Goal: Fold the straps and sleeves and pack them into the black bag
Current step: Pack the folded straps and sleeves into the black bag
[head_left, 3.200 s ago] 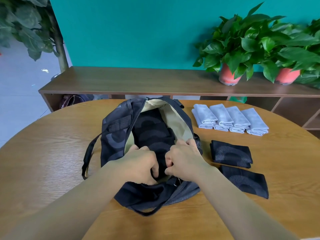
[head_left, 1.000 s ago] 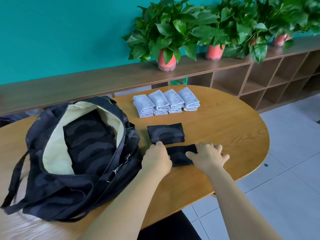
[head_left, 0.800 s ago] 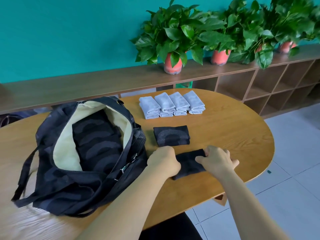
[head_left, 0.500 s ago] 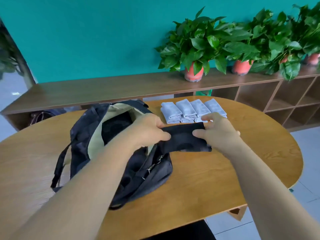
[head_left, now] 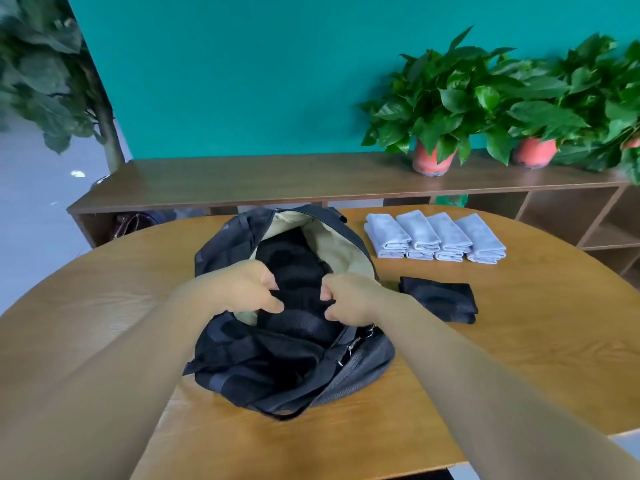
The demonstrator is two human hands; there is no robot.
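The black bag (head_left: 242, 362) lies open on the round wooden table (head_left: 485, 358), its cream lining showing. Inside it lie dark folded pieces. My left hand (head_left: 242, 289) and my right hand (head_left: 349, 299) both grip a folded black sleeve (head_left: 298, 306) over the bag's mouth, one hand at each end. Another folded black sleeve (head_left: 440, 299) rests on the table just right of the bag. Several folded light grey pieces (head_left: 436, 237) lie in a row behind it.
A long wooden shelf unit (head_left: 277, 178) runs behind the table, with potted green plants (head_left: 446, 109) in red pots on its right part. A tall plant (head_left: 41, 74) stands at the far left. The table's edge curves close on the right.
Both hands lifted the nearer black sleeve from the table and carried it left into the bag's opening. One black sleeve now lies beside the bag instead of two.
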